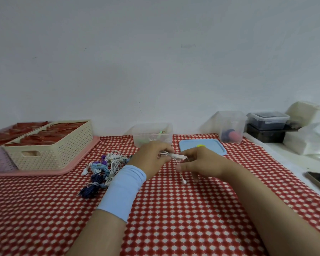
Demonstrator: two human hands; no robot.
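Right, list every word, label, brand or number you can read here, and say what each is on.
No text here can be read.
Wall mark: too faint to read.
Basket, clear tub, lid, phone: no print shows.
Earphone pinched between left hand and right hand: no marking shows.

Basket (50,145) stands on tray (81,155) at table (174,209) left. Earphone pile (103,169) lies right of tray. Container (152,133) stands behind pile, with lid (201,145) to its right.
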